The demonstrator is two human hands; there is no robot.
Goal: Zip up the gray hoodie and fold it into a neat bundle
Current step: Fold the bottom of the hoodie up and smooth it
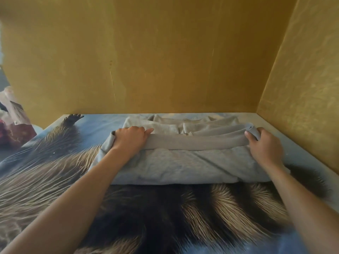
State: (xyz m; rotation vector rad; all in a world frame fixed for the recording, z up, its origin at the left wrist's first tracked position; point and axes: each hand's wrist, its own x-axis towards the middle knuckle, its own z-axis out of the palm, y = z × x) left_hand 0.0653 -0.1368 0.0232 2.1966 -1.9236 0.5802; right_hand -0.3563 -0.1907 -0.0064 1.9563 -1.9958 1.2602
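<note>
— What's under you?

— A bedspread (165, 213) printed with a striped furry animal, set against ochre walls (165, 57).

— And the gray hoodie (165, 165)?

— Lying across it near the far wall, half folded, its ribbed hem (198, 142) lifted.

— Your hands?

— My left hand (131, 138) clenches the hem's left end; my right hand (264, 143) pinches its right end.

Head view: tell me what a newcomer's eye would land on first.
First, the two hands: the left hand and right hand each grip an end of a gray hoodie, lifting its ribbed hem mid-fold. Under it lies a bedspread printed with a striped furry animal, and mustard-yellow walls fill the background.
</note>
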